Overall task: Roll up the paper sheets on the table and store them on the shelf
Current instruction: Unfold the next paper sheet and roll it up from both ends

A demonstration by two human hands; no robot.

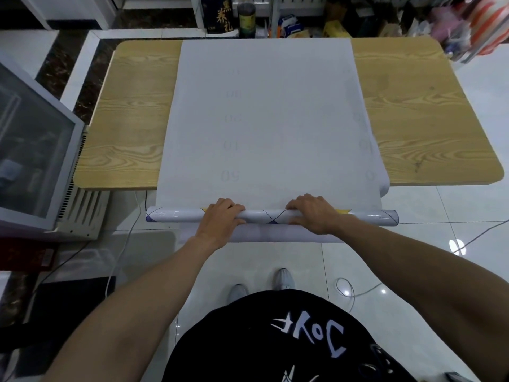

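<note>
Paper sheet: lying across the desk, rolled past the near edge; gripping the roll with left hand and right hand, fingers curling over.

Paper sheet on table, rolled end overhanging near edge, glass-fronted cabinet left of table
</note>
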